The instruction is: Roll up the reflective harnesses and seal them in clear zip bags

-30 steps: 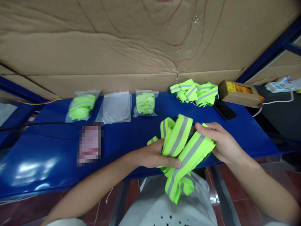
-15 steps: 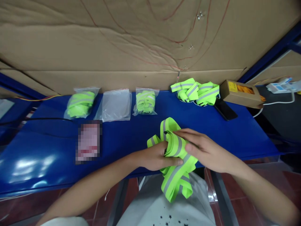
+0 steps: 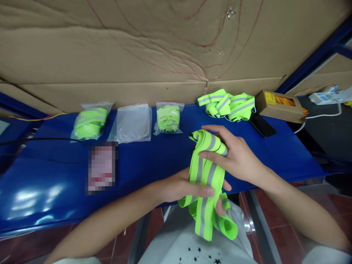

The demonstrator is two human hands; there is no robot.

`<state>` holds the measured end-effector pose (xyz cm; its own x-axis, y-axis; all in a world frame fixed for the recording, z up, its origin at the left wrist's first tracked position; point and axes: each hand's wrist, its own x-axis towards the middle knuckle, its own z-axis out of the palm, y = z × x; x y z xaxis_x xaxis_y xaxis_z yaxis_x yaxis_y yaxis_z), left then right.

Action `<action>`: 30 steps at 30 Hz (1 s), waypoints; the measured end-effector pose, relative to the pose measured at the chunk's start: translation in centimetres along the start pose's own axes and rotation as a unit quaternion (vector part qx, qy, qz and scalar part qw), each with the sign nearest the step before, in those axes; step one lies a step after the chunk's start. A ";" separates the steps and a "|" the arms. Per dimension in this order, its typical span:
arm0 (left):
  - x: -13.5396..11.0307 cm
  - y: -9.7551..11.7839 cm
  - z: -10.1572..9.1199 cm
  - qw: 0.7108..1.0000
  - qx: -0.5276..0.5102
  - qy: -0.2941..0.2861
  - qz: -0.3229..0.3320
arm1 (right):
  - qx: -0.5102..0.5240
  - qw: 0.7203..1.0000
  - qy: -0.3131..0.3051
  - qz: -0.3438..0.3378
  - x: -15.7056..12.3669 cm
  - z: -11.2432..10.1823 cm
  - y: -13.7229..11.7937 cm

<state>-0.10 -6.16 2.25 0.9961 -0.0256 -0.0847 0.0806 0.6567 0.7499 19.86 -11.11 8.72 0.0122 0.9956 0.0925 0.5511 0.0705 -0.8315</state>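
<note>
A neon-yellow reflective strap (image 3: 202, 216) with grey stripes lies folded between my hands, over the front edge of the table. My left hand (image 3: 178, 186) grips its middle, thumb across the front and fingertips showing at the right side. At the upper end, my right hand (image 3: 233, 154) holds the bunched folds between thumb and fingers. Loose loops of the strap hang below my left hand, in front of my shirt. Part of the left fingers is hidden behind the strap.
On the blue table (image 3: 154, 161) lie bagged yellow straps (image 3: 90, 123), clear zip bags (image 3: 132, 123), another bagged bundle (image 3: 168, 118) and loose strap bundles (image 3: 242, 106). A black phone (image 3: 262, 124) and cardboard box (image 3: 280, 106) are at right. A pixelated item (image 3: 101, 167) lies left.
The strap's folds have been straightened into longer lengths hanging down. My right hand has moved slightly up and now grasps the top folds; my left hand stays near the middle.
</note>
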 end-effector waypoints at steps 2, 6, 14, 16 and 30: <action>0.2 0.1 -0.5 0.997 0.069 0.035 0.023 | 0.110 0.991 -0.040 0.065 0.5 0.0 0.6; 0.3 0.9 -1.0 0.981 0.183 0.038 0.044 | 0.305 0.926 -0.084 0.208 0.5 0.5 1.9; -0.1 1.5 0.0 0.957 0.288 0.035 0.024 | 0.094 0.993 -0.049 0.048 -0.5 2.1 3.3; -0.1 1.4 -0.1 0.960 0.277 0.040 0.013 | 0.033 0.998 -0.052 -0.025 -0.8 1.8 2.8; 0.2 0.0 0.0 0.988 -0.107 -0.083 -0.074 | -0.145 0.975 0.045 -0.165 -1.6 1.7 1.1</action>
<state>0.06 -6.19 2.21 0.9676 -0.2452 -0.0607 0.2342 0.7807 0.5794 19.05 -12.53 6.74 -0.1406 0.9113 0.3869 0.7496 0.3533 -0.5598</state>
